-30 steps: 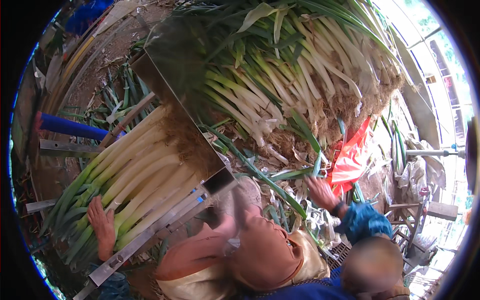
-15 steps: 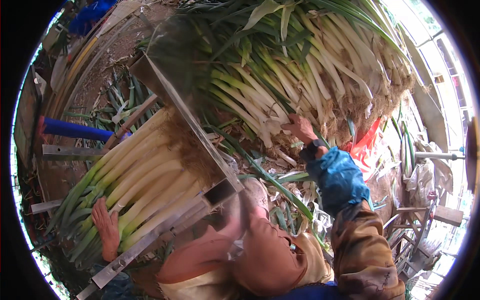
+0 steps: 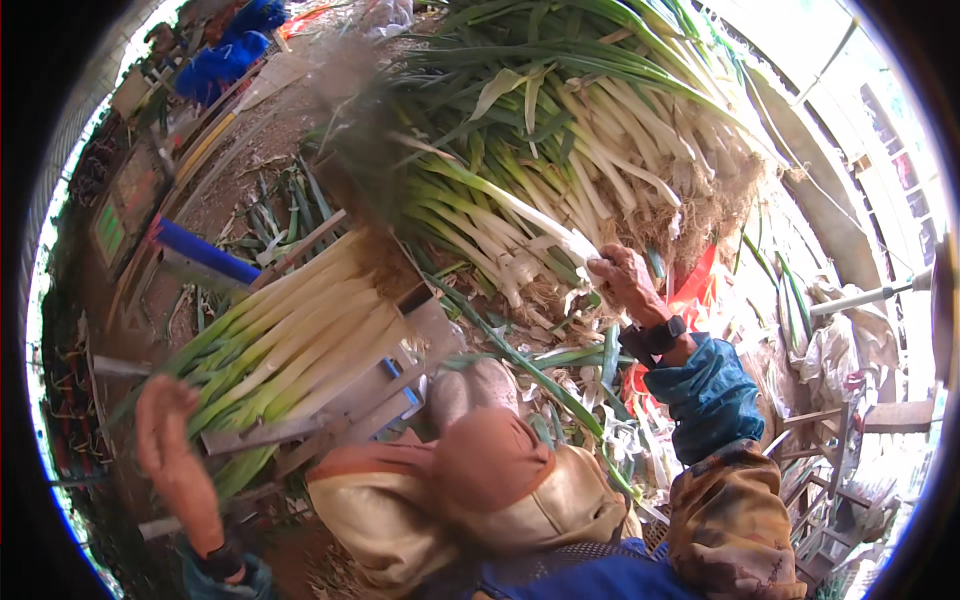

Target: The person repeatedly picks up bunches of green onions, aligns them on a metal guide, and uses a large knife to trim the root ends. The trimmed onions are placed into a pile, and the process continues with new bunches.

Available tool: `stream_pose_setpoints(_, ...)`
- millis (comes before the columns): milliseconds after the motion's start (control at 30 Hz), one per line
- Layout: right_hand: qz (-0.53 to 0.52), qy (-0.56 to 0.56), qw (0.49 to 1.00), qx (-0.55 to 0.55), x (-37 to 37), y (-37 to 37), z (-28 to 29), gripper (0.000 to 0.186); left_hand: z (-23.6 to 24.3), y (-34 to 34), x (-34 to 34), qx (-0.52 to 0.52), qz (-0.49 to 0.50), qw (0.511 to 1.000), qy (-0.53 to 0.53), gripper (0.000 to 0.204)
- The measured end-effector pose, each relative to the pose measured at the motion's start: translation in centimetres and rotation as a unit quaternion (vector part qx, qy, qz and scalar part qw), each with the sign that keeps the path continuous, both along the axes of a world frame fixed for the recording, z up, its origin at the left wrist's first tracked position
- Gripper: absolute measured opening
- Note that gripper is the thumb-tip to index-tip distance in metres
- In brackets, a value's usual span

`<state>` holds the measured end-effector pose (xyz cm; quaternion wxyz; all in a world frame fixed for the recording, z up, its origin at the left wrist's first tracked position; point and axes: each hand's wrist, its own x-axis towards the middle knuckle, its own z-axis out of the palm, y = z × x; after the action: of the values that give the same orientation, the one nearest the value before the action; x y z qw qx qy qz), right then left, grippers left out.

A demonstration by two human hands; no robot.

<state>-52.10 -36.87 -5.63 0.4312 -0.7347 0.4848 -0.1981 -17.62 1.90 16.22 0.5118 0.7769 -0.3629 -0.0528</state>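
My right hand is closed around the root end of a long green onion, whose pale stalk slants up and left over the pile. Beneath and beyond it lies a large heap of green onions, with their hairy roots toward the right. At the lower left, my left hand is raised with its fingers stretched out, holding nothing. Beside it, a row of green onions lies in a metal-edged frame, leaves toward my left hand and roots toward the heap.
My bent knees are close to the frame. A blue bar sticks out on the left. Red plastic and loose leaves lie by my right wrist. A small wooden stool-like frame stands at the right.
My left hand has lifted off the leaves in the frame and moved left. My right hand has closed on a green onion and drawn it right, out from the heap. The view has shifted.
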Motion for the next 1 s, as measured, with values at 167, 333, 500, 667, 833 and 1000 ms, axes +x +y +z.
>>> stream_pose_setpoints(167, 0.019, -0.004, 1.0, -0.018, -4.4, 2.4, 8.5, 0.031, -6.2, -14.3, -11.5, -0.035, -0.224, 0.876, 0.425, 0.033)
stream_pose_setpoints(333, 0.016, -0.037, 0.995, 0.087, -6.6, 8.1, 16.3, 0.025, -13.9, -24.9, -19.1, -0.012, -0.167, 0.774, 0.611, 0.051)
stream_pose_setpoints(500, -0.028, -0.046, 0.997, 0.049, -11.6, 11.5, 15.6, 0.019, -15.1, -29.8, -27.4, -0.185, -0.122, 0.517, 0.827, 0.028)
stream_pose_setpoints(667, 0.014, 0.028, 0.97, -0.24, -12.8, 13.7, 11.4, 0.009, -20.4, -28.4, -28.4, -0.136, -0.179, 0.558, 0.799, 0.015)
stream_pose_setpoints(833, -0.22, -0.214, 0.951, 0.021, -16.2, 10.8, 6.4, 0.014, -19.9, -28.9, -31.2, -0.086, -0.216, 0.67, 0.705, 0.022)
stream_pose_setpoints(1000, -0.297, -0.451, 0.836, 0.098, -19.2, 13.7, 8.9, 0.011, -21.0, -29.2, -26.4, -0.132, -0.049, 0.627, 0.766, 0.012)
